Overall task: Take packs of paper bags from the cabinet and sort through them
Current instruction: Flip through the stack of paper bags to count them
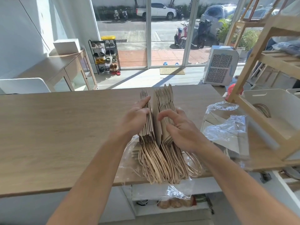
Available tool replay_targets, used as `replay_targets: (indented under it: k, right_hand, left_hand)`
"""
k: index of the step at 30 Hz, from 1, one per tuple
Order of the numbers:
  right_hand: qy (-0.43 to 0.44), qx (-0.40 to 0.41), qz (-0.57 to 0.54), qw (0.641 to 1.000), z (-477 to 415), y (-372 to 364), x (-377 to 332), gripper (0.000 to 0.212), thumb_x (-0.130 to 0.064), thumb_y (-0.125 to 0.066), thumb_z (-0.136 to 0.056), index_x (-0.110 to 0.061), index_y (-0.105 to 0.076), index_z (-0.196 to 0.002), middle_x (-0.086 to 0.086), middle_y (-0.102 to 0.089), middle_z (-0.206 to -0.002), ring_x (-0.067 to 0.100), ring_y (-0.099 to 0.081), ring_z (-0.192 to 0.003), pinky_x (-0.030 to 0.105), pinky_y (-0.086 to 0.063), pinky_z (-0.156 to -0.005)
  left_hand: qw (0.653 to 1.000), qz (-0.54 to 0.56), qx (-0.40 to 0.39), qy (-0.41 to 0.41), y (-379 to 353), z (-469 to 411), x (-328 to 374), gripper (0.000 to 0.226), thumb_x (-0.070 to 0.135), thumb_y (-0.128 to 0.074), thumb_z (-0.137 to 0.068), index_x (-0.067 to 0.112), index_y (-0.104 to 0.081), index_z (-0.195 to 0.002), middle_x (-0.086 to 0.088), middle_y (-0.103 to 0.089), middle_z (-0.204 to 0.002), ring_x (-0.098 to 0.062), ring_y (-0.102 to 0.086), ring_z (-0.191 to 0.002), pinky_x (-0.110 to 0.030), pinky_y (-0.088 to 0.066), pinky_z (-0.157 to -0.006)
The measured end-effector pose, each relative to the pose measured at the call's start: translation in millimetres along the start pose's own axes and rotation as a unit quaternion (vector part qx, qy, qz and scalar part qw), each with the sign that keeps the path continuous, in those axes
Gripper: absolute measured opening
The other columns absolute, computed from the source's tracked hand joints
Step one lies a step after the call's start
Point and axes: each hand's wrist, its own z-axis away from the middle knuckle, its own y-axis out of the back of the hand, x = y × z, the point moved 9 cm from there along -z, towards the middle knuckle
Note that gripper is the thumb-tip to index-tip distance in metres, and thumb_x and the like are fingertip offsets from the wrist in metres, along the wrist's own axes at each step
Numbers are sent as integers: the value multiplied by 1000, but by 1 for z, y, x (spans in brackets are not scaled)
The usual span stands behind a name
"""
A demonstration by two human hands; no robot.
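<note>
Under right hand (180, 127), paper bags (162, 98) (partly hidden).

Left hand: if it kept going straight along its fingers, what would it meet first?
The left hand lies against the left bundle of paper bags, fingers pointing away across the table. Going on, it would slide along those bags first, then probably only bare table; depth is unclear.

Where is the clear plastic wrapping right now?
In the head view, the clear plastic wrapping lies crumpled at the right end of the wooden table, just right of the right hand and the paper bags, beside the wooden shelf.
</note>
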Motion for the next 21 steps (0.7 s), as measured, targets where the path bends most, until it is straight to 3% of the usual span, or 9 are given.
replay_targets:
  k: [3, 5, 8, 10, 14, 19, 21]
  right_hand:
    - [-11, 15, 7, 1000, 0, 5, 3, 22, -18, -43, -87, -37, -54, -82, 2, -42, -126, 26, -40, -124, 43, -34, -98]
    - [-21, 16, 6, 1000, 0, 4, 4, 8, -33, -47, -85, -35, -51, -79, -1, -43, -121, 24, -43, -118, 43, -36, -95]
    - [-15, 23, 22, 999, 0, 2, 3, 36, -66, -52, -71, -32, -48, -81, -3, -43, -120, 16, -49, -106, 41, -40, -90]
    - [4, 33, 48, 998, -1, 1, -1, 44, -72, -54, -64, -33, -45, -80, -5, -43, -116, 9, -50, -97, 38, -42, -85]
    - [-7, 17, 46, 999, -3, -3, 2, 40, -69, -53, -62, -36, -47, -83, -1, -39, -132, 20, -46, -116, 43, -39, -95]
    - [-9, 5, 9, 1000, -5, -4, 4, 8, -37, -52, -80, -38, -48, -86, -1, -38, -137, 15, -45, -112, 40, -34, -92]
    - [2, 2, -5, 1000, -4, -3, 3, 20, -27, -47, -86, -43, -47, -100, 0, -35, -140, 11, -46, -104, 33, -31, -88]
  left_hand:
    - [1000, -3, 2, -2, 0, -1, 1, 49, 14, -40, -98, 29, -41, -144, 9, -31, -155, -7, -20, -143, -35, -10, -119]
    - [1000, -3, -1, -5, -2, 0, 3, 49, 13, -40, -98, 28, -41, -144, 9, -32, -155, -7, -21, -143, -35, -11, -120]
    - [1000, -8, -3, -4, -3, 0, 3, 49, 14, -39, -98, 28, -40, -145, 8, -32, -155, -8, -21, -143, -36, -12, -120]
    - [1000, -8, -1, -3, -3, 0, 3, 49, 15, -40, -98, 29, -41, -144, 8, -32, -155, -8, -21, -143, -36, -13, -119]
    - [1000, -7, 0, -1, -2, 1, 2, 49, 14, -39, -97, 30, -41, -144, 7, -32, -155, -9, -21, -143, -39, -13, -119]
    - [1000, 0, -8, -2, -2, 0, 1, 51, 13, -39, -98, 30, -39, -145, 8, -30, -156, -8, -22, -142, -31, -12, -118]
    - [1000, 3, -10, -3, -1, 1, 0, 51, 13, -39, -98, 30, -38, -145, 8, -30, -155, -6, -22, -140, -24, -13, -112]
